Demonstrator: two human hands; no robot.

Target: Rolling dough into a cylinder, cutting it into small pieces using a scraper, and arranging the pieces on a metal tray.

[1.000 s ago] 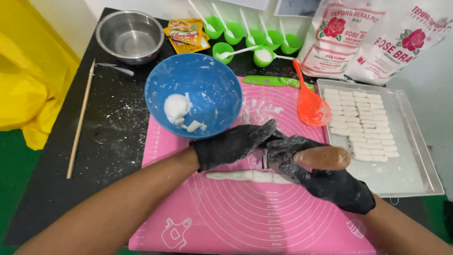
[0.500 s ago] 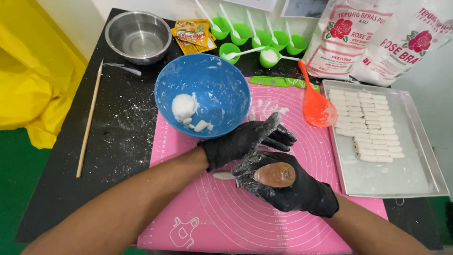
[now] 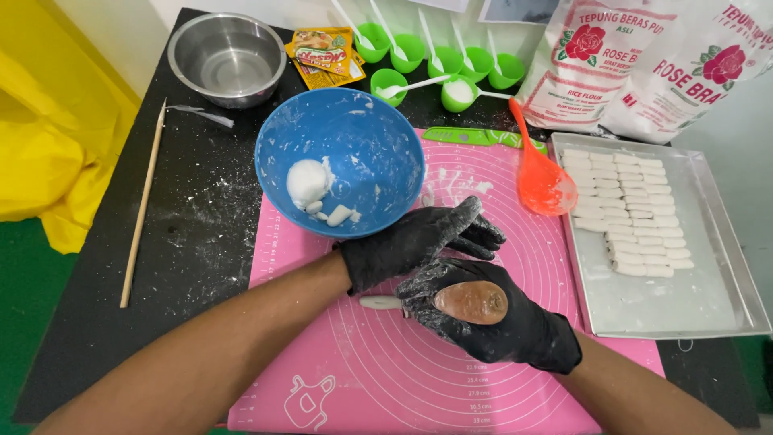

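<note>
Both gloved hands work near the middle of the pink mat (image 3: 499, 379), at about six o'clock from the blue bowl (image 3: 354, 161). The left hand (image 3: 411, 242) lies flat with its grip spread, fingers fanned toward three o'clock. The right hand (image 3: 483, 318) is wrapped around a tool with a brown wooden handle (image 3: 471, 303), its grip pressed together on it. A thin white dough strip (image 3: 378, 302) lies on the mat, its end poking out at nine o'clock from the right hand. To do this step well, I judge the left hand should steady the dough lightly without squashing it, while the right presses straight down so each piece comes out even, like the neat rows on the metal tray (image 3: 725, 242) at three o'clock. Most of the dough strip is hidden under the hands, so its length cannot be told. The working end of the tool is covered too, and whether it touches the dough is unclear. The flour bags (image 3: 644, 64) at one o'clock are cut off by the top edge.
</note>
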